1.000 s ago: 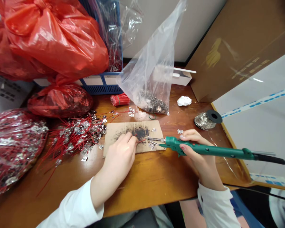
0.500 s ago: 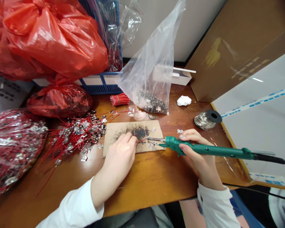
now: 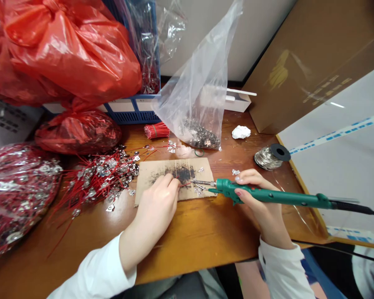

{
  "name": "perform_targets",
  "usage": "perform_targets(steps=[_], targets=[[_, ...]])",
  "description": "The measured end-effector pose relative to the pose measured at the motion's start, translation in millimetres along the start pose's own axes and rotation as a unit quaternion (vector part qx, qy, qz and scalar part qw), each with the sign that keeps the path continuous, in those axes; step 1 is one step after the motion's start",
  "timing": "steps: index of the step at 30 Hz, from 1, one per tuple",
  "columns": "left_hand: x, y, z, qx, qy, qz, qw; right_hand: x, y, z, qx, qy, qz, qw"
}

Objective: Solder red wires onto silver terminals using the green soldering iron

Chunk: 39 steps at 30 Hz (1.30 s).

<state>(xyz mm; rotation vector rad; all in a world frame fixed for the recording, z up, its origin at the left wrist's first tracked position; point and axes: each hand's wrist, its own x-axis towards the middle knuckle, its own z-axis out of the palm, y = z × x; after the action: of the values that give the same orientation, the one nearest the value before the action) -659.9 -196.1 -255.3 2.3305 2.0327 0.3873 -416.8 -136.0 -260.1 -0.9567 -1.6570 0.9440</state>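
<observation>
My left hand (image 3: 158, 203) rests on a scorched piece of cardboard (image 3: 152, 171) and pinches a thin red wire (image 3: 185, 184) against it. My right hand (image 3: 258, 199) is closed around a green soldering iron (image 3: 277, 197), whose metal tip (image 3: 202, 182) meets the end of the red wire over the cardboard's dark burnt patch. A thin strand of solder runs under the iron toward the tip. Small metal terminals lie loose on the cardboard beside the tip.
A heap of red wires with metal terminals (image 3: 96, 176) lies left of the cardboard. Red bags (image 3: 68, 50), a blue crate (image 3: 134, 110), a clear bag of metal parts (image 3: 199, 104), a solder spool (image 3: 271, 157) and a cardboard wall (image 3: 314, 62) ring the wooden table (image 3: 199, 236).
</observation>
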Motion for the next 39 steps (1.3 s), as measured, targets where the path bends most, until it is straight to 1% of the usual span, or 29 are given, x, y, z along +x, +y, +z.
perform_targets(steps=[15, 39], targets=[[-0.6, -0.6, 0.2, 0.006, 0.005, -0.002, 1.0, -1.1, 0.9, -0.4, -0.017, 0.01, 0.011, 1.0], [1.2, -1.2, 1.1, -0.003, 0.008, 0.0, 1.0, -1.8, 1.4, -0.8, -0.004, 0.009, 0.01, 1.0]])
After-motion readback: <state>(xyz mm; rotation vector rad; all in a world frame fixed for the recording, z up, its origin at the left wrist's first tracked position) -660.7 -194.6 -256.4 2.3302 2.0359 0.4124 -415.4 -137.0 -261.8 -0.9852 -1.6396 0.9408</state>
